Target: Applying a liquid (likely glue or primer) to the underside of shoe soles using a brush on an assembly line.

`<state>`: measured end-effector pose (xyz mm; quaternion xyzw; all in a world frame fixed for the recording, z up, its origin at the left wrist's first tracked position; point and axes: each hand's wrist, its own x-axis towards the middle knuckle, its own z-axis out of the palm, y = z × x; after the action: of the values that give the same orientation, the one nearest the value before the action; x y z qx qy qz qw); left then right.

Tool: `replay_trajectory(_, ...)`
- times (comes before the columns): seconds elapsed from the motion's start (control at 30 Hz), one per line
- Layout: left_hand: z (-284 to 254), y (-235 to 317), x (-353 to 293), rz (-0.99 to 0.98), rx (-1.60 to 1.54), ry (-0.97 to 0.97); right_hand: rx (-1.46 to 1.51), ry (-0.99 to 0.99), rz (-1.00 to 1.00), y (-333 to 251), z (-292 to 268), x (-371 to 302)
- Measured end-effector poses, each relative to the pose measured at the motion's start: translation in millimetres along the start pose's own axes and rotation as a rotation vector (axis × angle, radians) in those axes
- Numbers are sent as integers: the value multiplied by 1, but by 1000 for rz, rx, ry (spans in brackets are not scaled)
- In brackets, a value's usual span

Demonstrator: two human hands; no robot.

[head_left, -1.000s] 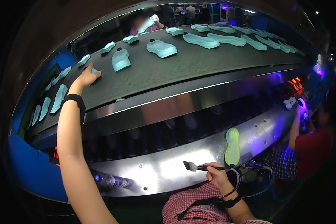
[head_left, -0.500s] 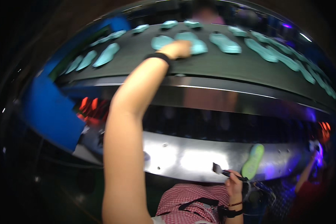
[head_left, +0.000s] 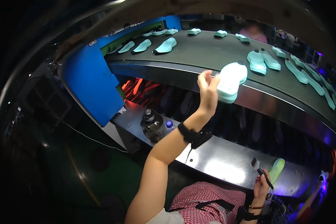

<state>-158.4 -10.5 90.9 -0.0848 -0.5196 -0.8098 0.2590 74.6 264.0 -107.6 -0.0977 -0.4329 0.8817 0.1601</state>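
Observation:
My left hand (head_left: pixel 208 89) is raised over the edge of the dark conveyor belt (head_left: pixel 212 56) and grips a pale mint shoe sole (head_left: pixel 231 81), lifted clear of the belt. A black band sits on that wrist. Low at the right, my right hand (head_left: pixel 262 184) holds a small black brush (head_left: pixel 261 171), bristles up. A green sole (head_left: pixel 277 170) lies on the shiny steel shelf (head_left: pixel 216 164) just beyond that hand.
Several more mint soles (head_left: pixel 258 61) ride the belt in rows, left and right. A blue panel (head_left: pixel 89 86) stands at the belt's left end. A dark jug (head_left: pixel 152 125) and a capped bottle (head_left: pixel 168 126) stand on the steel shelf. Another person's arm (head_left: pixel 313 194) shows at far right.
My left hand reached onto the belt, took hold of a mint sole and lifted it off toward me. The view swung left. My right hand kept the brush.

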Motion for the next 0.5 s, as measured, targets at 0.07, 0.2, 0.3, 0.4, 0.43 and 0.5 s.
replay_trajectory(0.07, -27, 2, -20, -599, -557, -517, 18, 4, -37, -7, 4, -7)
replay_trajectory(0.2, -79, -23, -97, -535, -711, -710, 80, -62, -95, -23, -9, -37)
replay_trajectory(0.3, -95, -40, -157, -930, -1109, -809, 135, -101, -106, -31, 6, -58)
replay_trajectory(0.4, -97, -66, -202, -1146, -879, -773, -16, -211, -49, -24, 15, -54)
replay_trajectory(0.43, -92, -65, -214, -1214, -794, -733, -60, -113, -27, -25, 35, -56)
replay_trajectory(0.5, -95, -76, -233, -1336, -1016, -450, -156, -190, 77, -28, 66, -45)
